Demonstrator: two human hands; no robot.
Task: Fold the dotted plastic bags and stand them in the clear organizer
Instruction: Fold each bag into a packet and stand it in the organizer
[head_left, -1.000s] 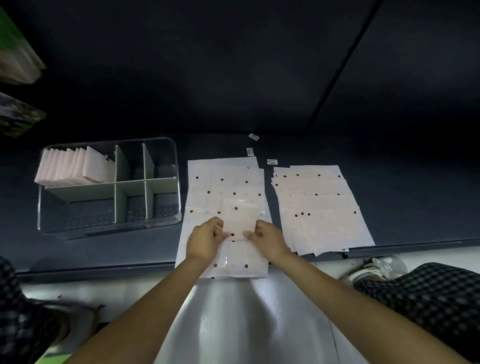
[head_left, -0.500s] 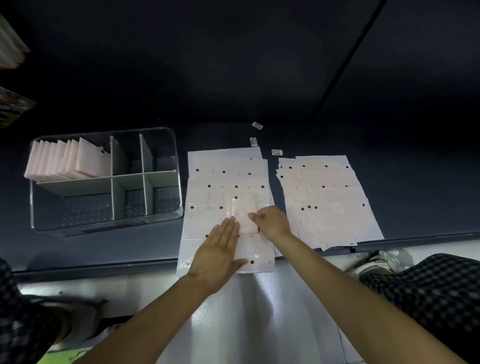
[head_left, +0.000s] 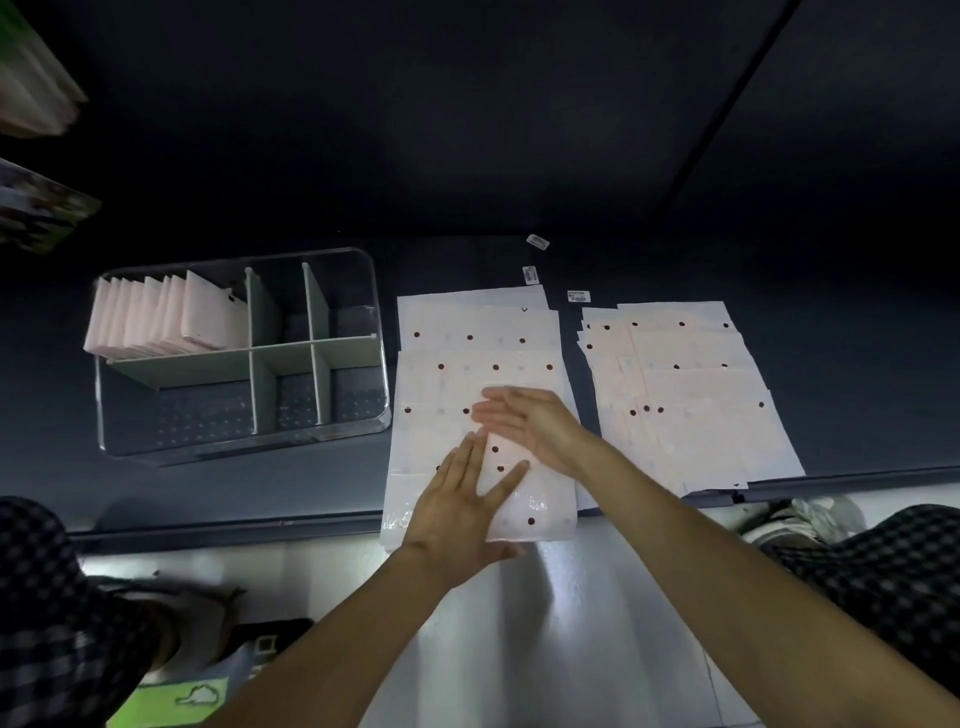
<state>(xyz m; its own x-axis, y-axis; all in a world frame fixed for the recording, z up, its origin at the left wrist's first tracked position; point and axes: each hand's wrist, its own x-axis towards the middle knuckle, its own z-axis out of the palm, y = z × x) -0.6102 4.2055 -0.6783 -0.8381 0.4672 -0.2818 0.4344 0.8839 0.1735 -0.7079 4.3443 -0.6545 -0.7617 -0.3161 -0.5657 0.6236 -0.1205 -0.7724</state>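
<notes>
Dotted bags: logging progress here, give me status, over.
Left hand and right hand flat, pressing folded bag on middle stack. Clear organizer holds folded bags, back-left compartment. Nothing obstructing.

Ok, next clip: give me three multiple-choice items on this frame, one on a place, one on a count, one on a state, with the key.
1. Where do the folded bags stand in the clear organizer?
A. far left compartment
B. near right compartment
C. far right compartment

2. How many piles of flat dotted bags lie on the table?
A. one
B. two
C. four

3. How are the hands placed?
A. both flat on a bag
B. both lifted clear
C. one inside the organizer

Key: 1 A, the upright folded bags fill the far left section only. 2 B, a middle pile and a right pile. 3 A, the left hand and right hand lie with straight fingers on the bag being folded.
</notes>
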